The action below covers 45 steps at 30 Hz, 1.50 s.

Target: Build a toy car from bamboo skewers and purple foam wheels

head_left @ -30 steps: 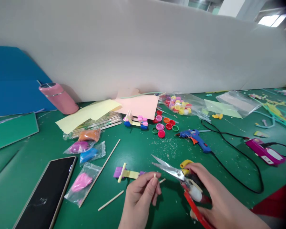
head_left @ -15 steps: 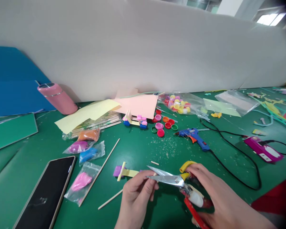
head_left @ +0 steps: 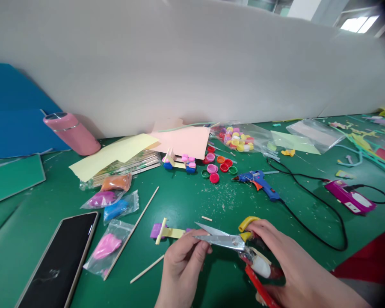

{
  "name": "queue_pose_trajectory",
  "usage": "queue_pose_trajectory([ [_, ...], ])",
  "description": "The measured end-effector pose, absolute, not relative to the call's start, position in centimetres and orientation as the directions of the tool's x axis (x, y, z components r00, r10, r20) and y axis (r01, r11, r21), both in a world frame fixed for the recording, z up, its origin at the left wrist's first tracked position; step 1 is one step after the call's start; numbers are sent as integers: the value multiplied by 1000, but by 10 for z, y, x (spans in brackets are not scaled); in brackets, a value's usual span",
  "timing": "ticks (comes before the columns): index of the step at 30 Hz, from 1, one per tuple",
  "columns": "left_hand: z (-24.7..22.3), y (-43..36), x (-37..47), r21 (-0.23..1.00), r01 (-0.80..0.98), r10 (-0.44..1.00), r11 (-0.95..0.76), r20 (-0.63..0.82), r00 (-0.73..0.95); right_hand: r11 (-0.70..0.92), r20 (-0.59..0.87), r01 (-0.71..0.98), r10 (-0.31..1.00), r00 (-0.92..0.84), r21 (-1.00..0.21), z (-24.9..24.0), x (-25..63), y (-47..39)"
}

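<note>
My left hand (head_left: 184, 265) is closed in a pinch at the bottom centre, on a thin wooden stick mostly hidden by the fingers. My right hand (head_left: 282, 261) grips scissors (head_left: 229, 242) with a yellow and a red handle. Their blades are parted, with the tips at my left fingertips. Just beyond the blades lies a short cut piece of stick (head_left: 207, 218). A small build of purple blocks and pale yellow strips (head_left: 173, 232) lies behind my left hand, partly covered. Another thin stick (head_left: 147, 268) runs out from behind that hand.
A blue glue gun (head_left: 258, 184) lies to the right, its black cable curving towards a purple power strip (head_left: 349, 196). Bottle caps (head_left: 214, 177) and a blue-and-pink model (head_left: 179, 163) stand farther back. Clay bags (head_left: 107, 247), a long stick (head_left: 131, 233) and a phone (head_left: 59, 261) lie left.
The whole view has shifted slightly, so things sit a little farther left. Both hands and the scissors keep nearly the same pose, blades still parted.
</note>
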<state>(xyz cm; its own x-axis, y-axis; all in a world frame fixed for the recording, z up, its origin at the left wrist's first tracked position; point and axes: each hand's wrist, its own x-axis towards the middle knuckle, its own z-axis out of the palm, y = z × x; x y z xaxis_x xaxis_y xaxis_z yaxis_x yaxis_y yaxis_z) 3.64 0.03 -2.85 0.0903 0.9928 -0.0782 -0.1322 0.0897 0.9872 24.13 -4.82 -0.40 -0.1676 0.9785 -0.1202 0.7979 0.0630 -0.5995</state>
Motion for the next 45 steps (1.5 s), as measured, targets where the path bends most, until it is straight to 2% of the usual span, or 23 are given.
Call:
queue_pose_trajectory([
  [18,-29,2,32,997,-61,991,49,-41,128,47,-117,831,984,-134,-554,-3,237,-47],
  [24,-27,3,33,998,-25,990,-58,60,131,8,-217,830,964,-155,-558,3,233,-45],
  [29,-25,5,28,986,94,968,-139,116,222,-12,-256,818,952,-166,-575,8,230,-42],
  [40,-29,5,23,891,206,885,-406,326,332,93,-303,898,922,-240,-430,-3,232,-39],
  [43,-33,4,23,891,186,885,-414,346,312,82,-301,886,923,-241,-456,-7,231,-37],
  [45,-35,4,24,929,133,913,-344,299,276,26,-322,864,922,-215,-502,-7,229,-36],
])
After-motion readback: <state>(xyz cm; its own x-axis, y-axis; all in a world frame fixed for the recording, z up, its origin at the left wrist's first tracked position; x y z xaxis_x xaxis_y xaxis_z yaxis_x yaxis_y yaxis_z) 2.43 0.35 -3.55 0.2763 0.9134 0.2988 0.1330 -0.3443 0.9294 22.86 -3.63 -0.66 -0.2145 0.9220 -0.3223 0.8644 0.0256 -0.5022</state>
